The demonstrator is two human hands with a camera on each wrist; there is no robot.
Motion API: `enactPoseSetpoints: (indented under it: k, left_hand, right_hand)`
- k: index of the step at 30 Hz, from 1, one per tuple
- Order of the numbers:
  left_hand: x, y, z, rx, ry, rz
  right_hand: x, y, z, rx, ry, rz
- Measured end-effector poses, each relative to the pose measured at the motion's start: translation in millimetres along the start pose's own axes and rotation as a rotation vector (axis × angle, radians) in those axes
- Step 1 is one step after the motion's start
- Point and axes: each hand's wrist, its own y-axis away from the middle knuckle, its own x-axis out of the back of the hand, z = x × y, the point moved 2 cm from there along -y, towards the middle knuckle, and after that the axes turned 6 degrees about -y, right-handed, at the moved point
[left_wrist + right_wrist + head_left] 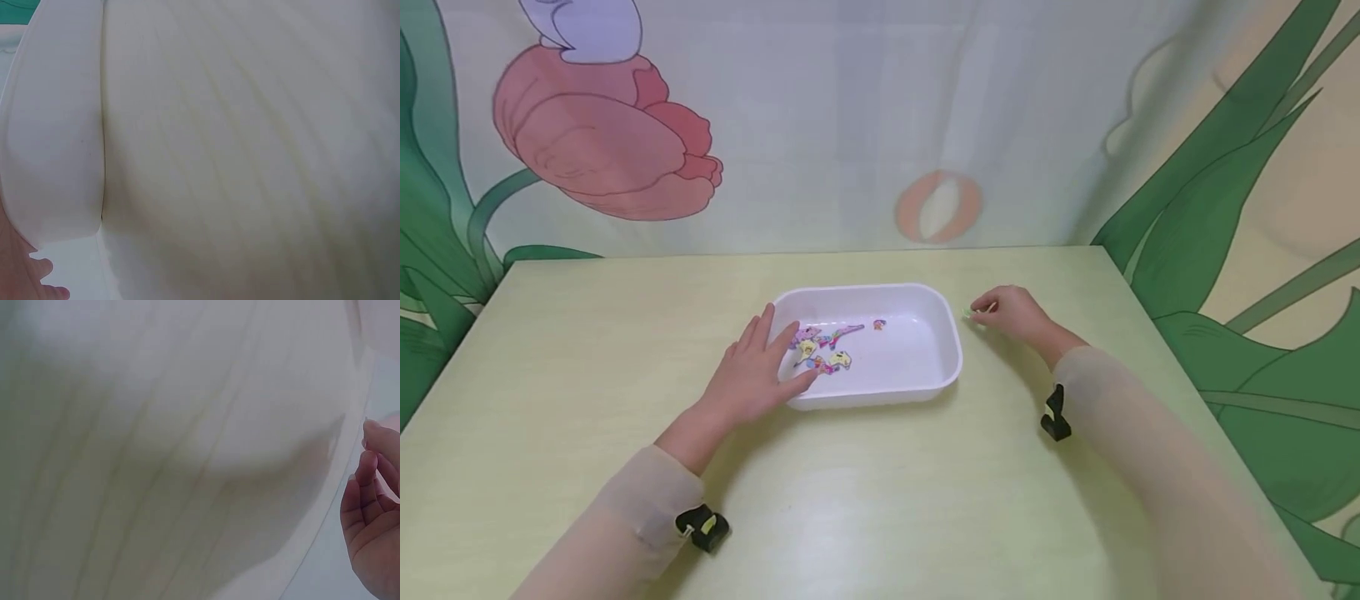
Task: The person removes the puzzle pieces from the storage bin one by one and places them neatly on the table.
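A white plastic tray stands on the table, its outer wall large in the left wrist view. Several small colourful flat cut-outs lie at its left end, and one tiny cut-out lies apart from them nearer the far side. My left hand rests on the tray's left rim, fingers spread. Just beyond the right rim, my right hand pinches a small pale green piece between thumb and fingers. That piece is too small to identify. In the right wrist view the pinching fingers show at the edge.
The pale wooden table extends around the tray on all sides. Behind it hangs a curtain printed with a flower and leaves. A black wrist camera clip sits on the left sleeve, another clip on the right.
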Motion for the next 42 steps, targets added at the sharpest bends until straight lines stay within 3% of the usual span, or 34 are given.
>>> enactPoseSetpoints:
  k: [9,14,24,32,42]
  left_hand:
    - [-4.3,1.5,0.9,-0.011,0.000,-0.007]
    - [-3.3,2.1,-0.1,0.003,-0.009,-0.003]
    - [1.0,0.4,-1.0,0.003,-0.011,-0.005]
    - [2.8,0.9,1.4,-0.002,0.004,-0.017]
    - [1.4,0.9,-0.9,0.001,0.002,-0.014]
  right_hand:
    - [-7.9,1.2,6.5,-0.020,-0.007,-0.028]
    - [-10.3,-3.4,2.8,0.003,-0.004,-0.049]
    - [-6.3,-4.6,3.7,-0.025,-0.012,-0.052]
    - [12.5,4.7,5.4,-0.088,-0.093,0.025]
    - [17.8,17.0,-5.0,-0.065,-0.231,0.111]
